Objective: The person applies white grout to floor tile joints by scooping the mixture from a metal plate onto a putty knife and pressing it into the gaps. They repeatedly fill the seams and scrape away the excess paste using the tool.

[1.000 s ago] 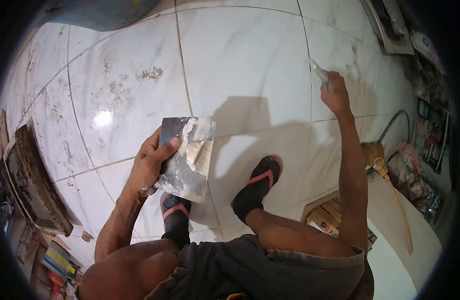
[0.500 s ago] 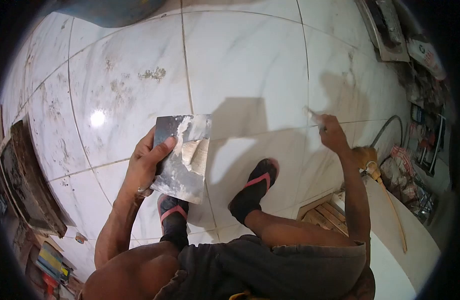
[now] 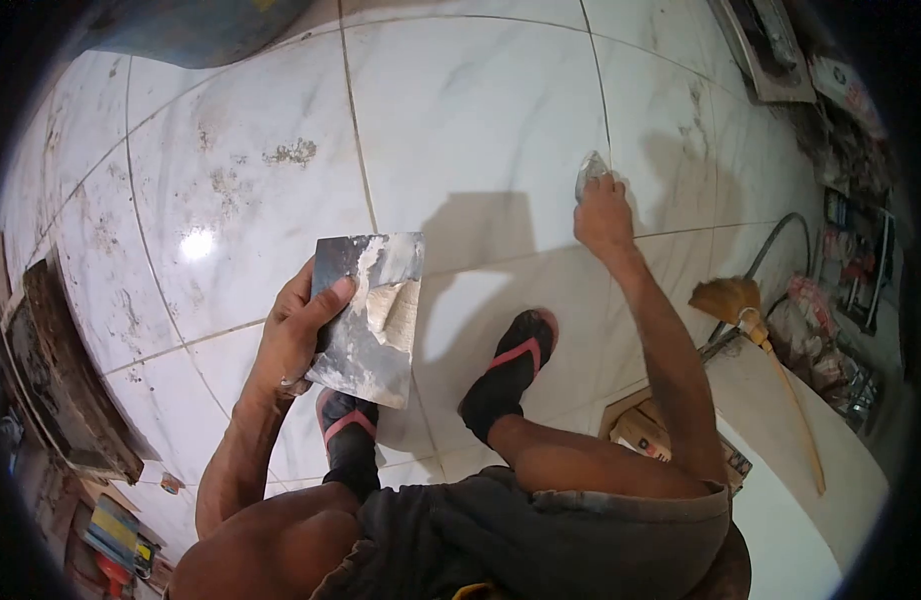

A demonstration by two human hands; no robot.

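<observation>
My left hand (image 3: 293, 338) grips a flat grey plate (image 3: 356, 350) by its left side, the thumb pressed on top. A ridged heap of off-white paste (image 3: 392, 308) lies near the plate's right edge, and smears run up beside it. Out ahead on the right, my right hand (image 3: 606, 218) is closed on a small pointed trowel (image 3: 589, 170); its handle is hidden by the fingers. The blade overlaps the white tile floor (image 3: 481, 110) just beside a dark joint line running away from me.
My feet, in dark socks and pink-strapped flip-flops (image 3: 521, 355), stand below the plate. A broom (image 3: 736, 305) leans at the right by a pale curved surface (image 3: 816, 460). A worn wooden frame (image 3: 66, 380) lies left, a bluish container (image 3: 196, 35) stands at top left, and clutter lines the right.
My right hand has moved left and farther forward with the trowel, bringing its blade beside the tile joint. My left hand and the plate stay nearly where they were.
</observation>
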